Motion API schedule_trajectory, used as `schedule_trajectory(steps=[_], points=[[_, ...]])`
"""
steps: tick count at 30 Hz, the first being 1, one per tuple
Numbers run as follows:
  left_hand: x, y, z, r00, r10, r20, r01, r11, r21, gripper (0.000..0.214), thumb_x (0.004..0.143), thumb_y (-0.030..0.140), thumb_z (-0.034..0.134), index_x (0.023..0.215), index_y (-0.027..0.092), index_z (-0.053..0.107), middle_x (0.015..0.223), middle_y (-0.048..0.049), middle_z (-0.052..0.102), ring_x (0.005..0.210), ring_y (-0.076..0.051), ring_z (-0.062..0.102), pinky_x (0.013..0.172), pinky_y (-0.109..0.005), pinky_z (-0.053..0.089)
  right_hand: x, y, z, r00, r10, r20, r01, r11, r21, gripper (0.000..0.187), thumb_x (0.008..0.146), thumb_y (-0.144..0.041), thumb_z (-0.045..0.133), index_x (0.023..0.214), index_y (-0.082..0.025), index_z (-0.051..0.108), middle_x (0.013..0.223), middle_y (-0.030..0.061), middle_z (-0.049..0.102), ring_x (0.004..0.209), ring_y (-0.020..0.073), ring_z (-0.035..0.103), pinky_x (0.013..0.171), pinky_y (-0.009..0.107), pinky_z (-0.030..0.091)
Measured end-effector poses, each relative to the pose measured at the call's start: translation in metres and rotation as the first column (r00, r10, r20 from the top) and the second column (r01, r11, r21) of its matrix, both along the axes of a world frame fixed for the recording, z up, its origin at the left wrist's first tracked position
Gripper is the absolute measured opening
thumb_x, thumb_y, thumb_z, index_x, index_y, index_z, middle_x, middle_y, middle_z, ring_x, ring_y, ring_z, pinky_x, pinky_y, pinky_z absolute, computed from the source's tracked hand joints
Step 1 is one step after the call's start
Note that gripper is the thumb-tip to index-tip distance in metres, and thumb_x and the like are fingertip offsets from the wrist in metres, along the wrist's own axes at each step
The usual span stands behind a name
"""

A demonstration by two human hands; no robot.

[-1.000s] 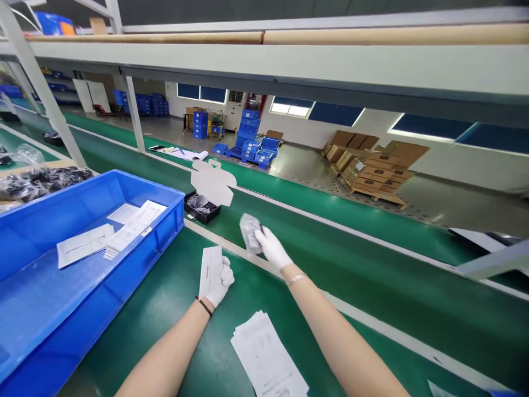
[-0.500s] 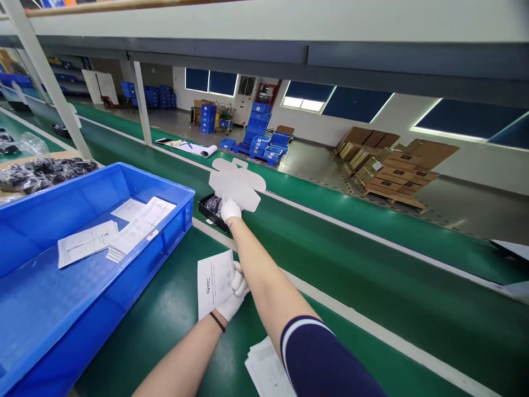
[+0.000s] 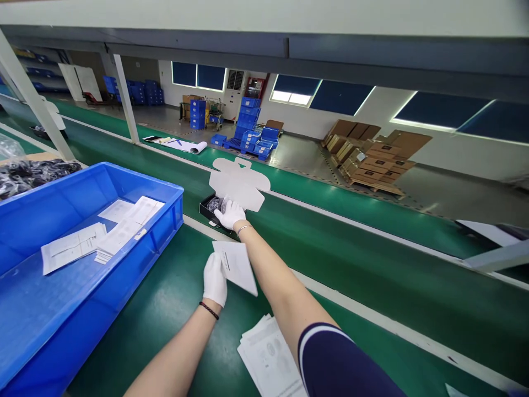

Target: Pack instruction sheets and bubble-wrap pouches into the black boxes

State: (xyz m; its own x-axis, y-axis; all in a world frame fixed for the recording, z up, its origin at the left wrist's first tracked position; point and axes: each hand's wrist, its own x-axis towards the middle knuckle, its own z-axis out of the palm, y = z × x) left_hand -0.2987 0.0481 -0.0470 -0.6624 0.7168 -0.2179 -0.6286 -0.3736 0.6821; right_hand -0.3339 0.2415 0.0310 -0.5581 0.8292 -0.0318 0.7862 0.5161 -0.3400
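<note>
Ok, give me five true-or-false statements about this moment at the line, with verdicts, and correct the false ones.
1. The left hand holds a white leaflet. True.
2. The right hand is inside the blue plastic crate. False: it is at an open black box, in front of a white die-cut card.
3. Loose papers lie in the crate. True.
4. The stack of printed sheets sits in the crate. False: it lies on the green conveyor belt.
5. Both hands wear white gloves. True.
</note>
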Motion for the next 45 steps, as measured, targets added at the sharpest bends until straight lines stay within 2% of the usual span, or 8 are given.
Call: schedule_trajectory(steps=[5, 10, 14, 19, 26, 38, 42, 45], points=[[-0.008, -0.005, 0.012, 0.897, 0.177, -0.406, -0.286, 0.931, -0.226, 0.017, 0.092, 0.031, 0.058, 0.089, 0.017, 0.067, 0.095, -0.0082, 0.069, 0.089, -0.022, 0.063, 0.086, -0.036, 0.052, 0.074, -0.003, 0.051, 0.951, 0.235, -0.201, -0.268, 0.951, -0.154, 0.058, 0.105, -0.049, 0.027, 0.151, -0.017, 0.043, 0.151, 0.0133, 0.048, 0.132, 0.0238, 0.048, 0.11, 0.039, 0.037], [-0.005, -0.005, 0.007, 0.808, 0.114, -0.579, -0.331, 0.9, -0.285, 0.019, 0.092, 0.028, 0.05, 0.093, 0.017, 0.066, 0.097, -0.0093, 0.07, 0.092, -0.023, 0.066, 0.089, -0.038, 0.053, 0.143, -0.023, 0.074, 0.853, 0.521, 0.024, -0.492, 0.819, -0.295, 0.037, 0.086, -0.041, 0.064, 0.116, -0.023, 0.073, 0.106, 0.004, 0.074, 0.094, 0.0244, 0.066, 0.086, 0.033, 0.051], [-0.001, -0.005, 0.002, 0.845, 0.021, -0.535, -0.188, 0.947, -0.259, 0.042, 0.093, 0.027, 0.051, 0.134, 0.017, 0.051, 0.12, -0.0128, 0.067, 0.096, -0.019, 0.067, 0.09, -0.035, 0.053, 0.146, -0.004, 0.08, 0.981, 0.175, 0.088, -0.185, 0.976, 0.119, 0.031, 0.091, -0.032, 0.056, 0.116, -0.025, 0.073, 0.112, 0.0033, 0.073, 0.102, 0.0251, 0.066, 0.088, 0.032, 0.049], [-0.003, -0.006, 0.002, 0.869, -0.05, -0.492, -0.103, 0.955, -0.278, 0.055, 0.095, 0.025, 0.048, 0.147, 0.013, 0.034, 0.121, -0.0143, 0.064, 0.09, -0.016, 0.067, 0.09, -0.035, 0.053, 0.119, 0.031, 0.069, 0.967, -0.243, 0.079, 0.206, 0.926, 0.316, 0.041, 0.101, -0.033, 0.04, 0.135, -0.022, 0.061, 0.125, 0.0114, 0.067, 0.109, 0.0263, 0.064, 0.09, 0.035, 0.05], [-0.002, -0.006, 0.005, 0.872, -0.074, -0.485, -0.067, 0.962, -0.267, 0.051, 0.094, 0.027, 0.049, 0.142, 0.011, 0.041, 0.111, -0.0138, 0.067, 0.085, -0.016, 0.067, 0.086, -0.034, 0.054, 0.121, 0.039, 0.041, 0.952, -0.257, 0.168, 0.2, 0.934, 0.296, 0.037, 0.1, -0.025, 0.039, 0.125, -0.016, 0.066, 0.116, 0.0159, 0.069, 0.104, 0.0258, 0.066, 0.087, 0.034, 0.05], [0.0, -0.007, 0.005, 0.856, -0.117, -0.503, -0.009, 0.97, -0.242, 0.047, 0.091, 0.028, 0.052, 0.134, 0.01, 0.05, 0.103, -0.0132, 0.07, 0.081, -0.017, 0.067, 0.08, -0.035, 0.056, 0.143, 0.046, 0.063, 0.933, -0.257, 0.253, 0.158, 0.922, 0.354, 0.027, 0.088, -0.016, 0.058, 0.111, -0.012, 0.073, 0.108, 0.0181, 0.07, 0.102, 0.0277, 0.065, 0.088, 0.035, 0.046], [-0.003, -0.009, 0.007, 0.86, -0.12, -0.497, -0.001, 0.972, -0.237, 0.046, 0.09, 0.03, 0.054, 0.132, 0.011, 0.052, 0.102, -0.0129, 0.071, 0.08, -0.018, 0.068, 0.079, -0.034, 0.056, 0.166, 0.005, 0.063, 0.938, -0.314, 0.149, 0.222, 0.871, 0.439, 0.044, 0.097, -0.028, 0.049, 0.137, -0.012, 0.056, 0.127, 0.0215, 0.062, 0.115, 0.0308, 0.058, 0.093, 0.038, 0.043], [-0.004, -0.01, 0.007, 0.849, -0.129, -0.513, 0.008, 0.973, -0.233, 0.045, 0.09, 0.032, 0.055, 0.13, 0.012, 0.053, 0.101, -0.0126, 0.071, 0.08, -0.018, 0.068, 0.078, -0.034, 0.056, 0.199, -0.067, 0.043, 0.969, -0.221, 0.108, 0.179, 0.935, 0.307, 0.04, 0.1, -0.038, 0.043, 0.13, -0.019, 0.061, 0.119, 0.0136, 0.067, 0.106, 0.0269, 0.061, 0.086, 0.034, 0.044]])
